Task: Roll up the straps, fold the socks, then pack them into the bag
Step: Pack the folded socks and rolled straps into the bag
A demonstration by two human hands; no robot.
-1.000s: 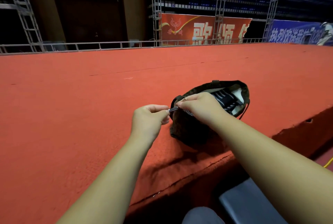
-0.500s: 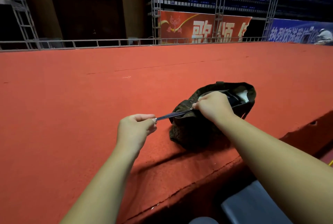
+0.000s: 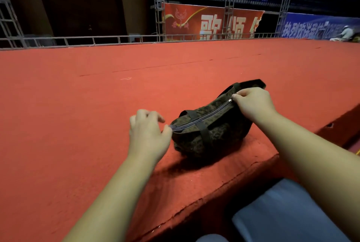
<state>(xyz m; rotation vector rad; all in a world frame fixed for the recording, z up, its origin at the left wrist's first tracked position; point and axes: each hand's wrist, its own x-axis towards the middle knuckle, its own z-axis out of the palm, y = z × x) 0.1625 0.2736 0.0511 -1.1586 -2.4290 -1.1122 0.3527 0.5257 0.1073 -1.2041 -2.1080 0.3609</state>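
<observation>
**Bag zipped**

The camouflage bag (image 3: 210, 136) lies near the edge of the red stage (image 3: 87, 115). My right grip (image 3: 253, 105) pinches the zip pull (image 3: 230, 101) at its far end. My left grip (image 3: 148, 134) is loose, fingers spread, thumb touching the near end.

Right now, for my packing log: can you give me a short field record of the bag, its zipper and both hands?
surface: red carpet
bag: camouflage, lies near the carpet's front edge
zipper: closed from the near end up to the pull
zipper pull: at the bag's far end
right hand: pinches the zipper pull
left hand: fingers relaxed, thumb against the bag's near end
contents: not visible
</observation>
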